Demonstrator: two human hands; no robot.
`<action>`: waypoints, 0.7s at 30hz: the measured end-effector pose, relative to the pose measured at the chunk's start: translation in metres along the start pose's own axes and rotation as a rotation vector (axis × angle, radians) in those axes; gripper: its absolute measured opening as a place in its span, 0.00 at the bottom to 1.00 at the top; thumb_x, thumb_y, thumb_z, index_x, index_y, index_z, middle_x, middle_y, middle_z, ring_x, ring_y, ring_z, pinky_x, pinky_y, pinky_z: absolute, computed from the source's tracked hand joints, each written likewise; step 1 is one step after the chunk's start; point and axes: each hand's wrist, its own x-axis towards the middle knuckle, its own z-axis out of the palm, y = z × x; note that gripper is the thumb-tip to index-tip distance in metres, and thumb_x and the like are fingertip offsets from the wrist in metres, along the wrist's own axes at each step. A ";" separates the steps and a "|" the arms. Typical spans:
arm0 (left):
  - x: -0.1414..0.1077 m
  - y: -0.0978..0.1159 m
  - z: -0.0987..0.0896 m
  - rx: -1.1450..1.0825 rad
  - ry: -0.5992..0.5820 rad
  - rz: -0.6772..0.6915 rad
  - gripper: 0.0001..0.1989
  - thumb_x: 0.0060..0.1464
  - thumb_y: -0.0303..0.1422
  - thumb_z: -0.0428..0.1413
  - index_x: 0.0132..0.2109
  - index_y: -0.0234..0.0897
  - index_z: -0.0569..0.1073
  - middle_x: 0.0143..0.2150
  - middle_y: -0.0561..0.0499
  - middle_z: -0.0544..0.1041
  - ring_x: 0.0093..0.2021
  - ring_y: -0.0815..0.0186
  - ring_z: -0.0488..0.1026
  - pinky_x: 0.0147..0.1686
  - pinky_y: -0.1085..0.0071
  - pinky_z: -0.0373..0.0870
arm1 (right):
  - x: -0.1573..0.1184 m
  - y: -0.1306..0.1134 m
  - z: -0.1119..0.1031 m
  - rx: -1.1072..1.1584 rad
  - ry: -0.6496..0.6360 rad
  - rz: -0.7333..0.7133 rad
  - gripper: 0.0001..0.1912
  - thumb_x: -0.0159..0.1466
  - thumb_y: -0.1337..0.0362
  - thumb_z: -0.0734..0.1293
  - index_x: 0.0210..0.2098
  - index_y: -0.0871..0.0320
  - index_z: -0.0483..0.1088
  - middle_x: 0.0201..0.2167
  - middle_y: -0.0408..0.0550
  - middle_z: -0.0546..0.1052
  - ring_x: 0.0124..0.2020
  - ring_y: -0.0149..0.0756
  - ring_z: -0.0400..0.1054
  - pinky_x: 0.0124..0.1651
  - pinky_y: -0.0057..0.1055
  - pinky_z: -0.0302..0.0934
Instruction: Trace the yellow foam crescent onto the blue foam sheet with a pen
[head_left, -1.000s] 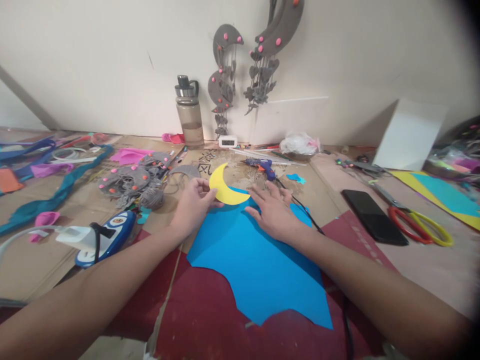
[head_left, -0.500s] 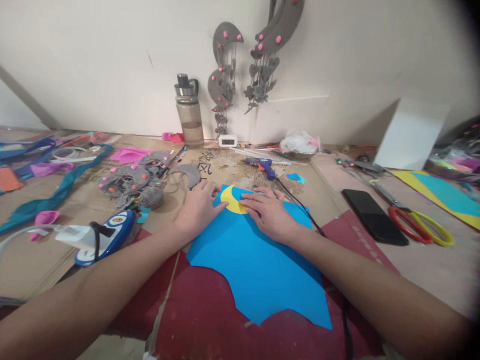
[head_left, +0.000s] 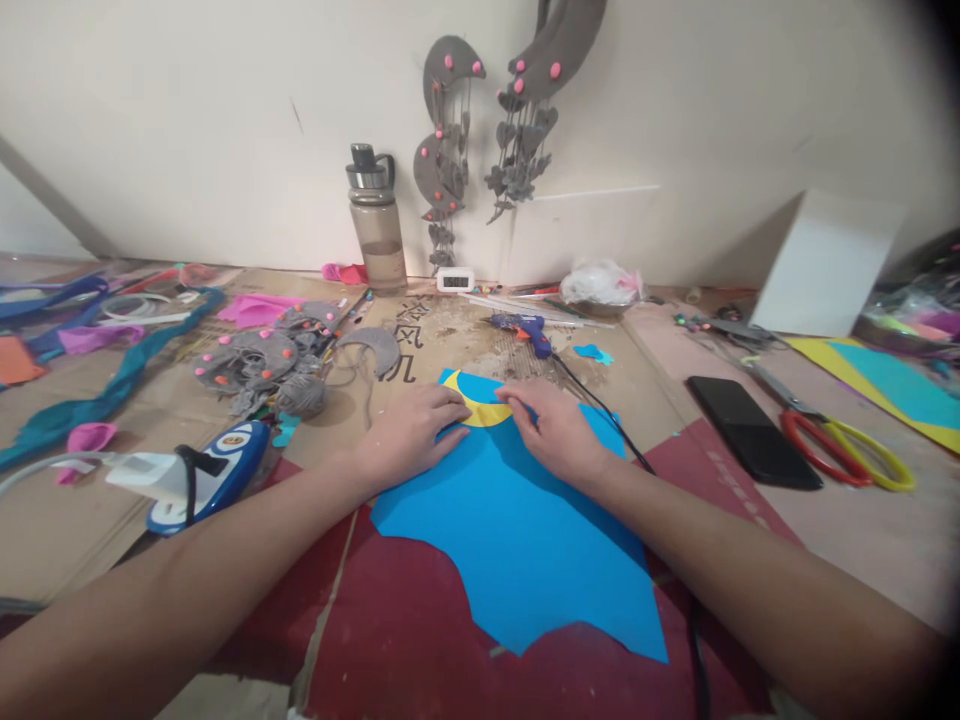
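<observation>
A yellow paper crescent (head_left: 486, 414) lies over the top part of a blue sheet (head_left: 551, 560) with a curved, cut lower edge. My left hand (head_left: 416, 425) rests at the crescent's left side, fingers laid on the paper and thumb apart from them. At the crescent's right tip, my right hand (head_left: 555, 425) pinches the yellow paper between thumb and fingertips. Part of the crescent's left edge and right end is hidden by my fingers. Below the blue sheet is a dark red surface (head_left: 405, 630).
Beyond the sheet lies a blue glue gun (head_left: 529, 328), its black cord running past the sheet's right side. A phone (head_left: 750, 430) and scissors (head_left: 832, 430) lie right. Grey felt pieces (head_left: 255, 360) are left; a bottle (head_left: 379, 230) stands behind.
My right hand has moved from lying on the crescent to pinching its right tip. The crescent has shifted and turned slightly to the right. My left hand has slid right and nearer.
</observation>
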 end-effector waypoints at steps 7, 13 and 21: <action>0.001 0.005 -0.003 0.005 -0.037 -0.023 0.11 0.65 0.33 0.53 0.48 0.35 0.78 0.49 0.43 0.78 0.51 0.55 0.73 0.54 0.56 0.71 | -0.001 -0.006 0.001 -0.176 -0.179 -0.121 0.16 0.71 0.65 0.58 0.47 0.58 0.77 0.48 0.53 0.80 0.50 0.43 0.72 0.56 0.42 0.63; -0.001 0.005 -0.001 -0.014 -0.012 -0.010 0.12 0.65 0.31 0.52 0.49 0.34 0.78 0.50 0.42 0.79 0.52 0.55 0.74 0.54 0.56 0.72 | -0.002 -0.005 0.002 -0.222 -0.106 -0.133 0.18 0.71 0.67 0.57 0.51 0.62 0.75 0.52 0.56 0.78 0.54 0.46 0.69 0.60 0.45 0.61; -0.004 0.002 0.001 -0.057 0.023 -0.063 0.10 0.64 0.31 0.53 0.48 0.37 0.77 0.51 0.43 0.79 0.54 0.55 0.74 0.55 0.56 0.72 | -0.002 -0.009 0.001 -0.149 -0.238 -0.220 0.16 0.72 0.65 0.58 0.50 0.58 0.75 0.49 0.53 0.80 0.52 0.44 0.71 0.56 0.44 0.63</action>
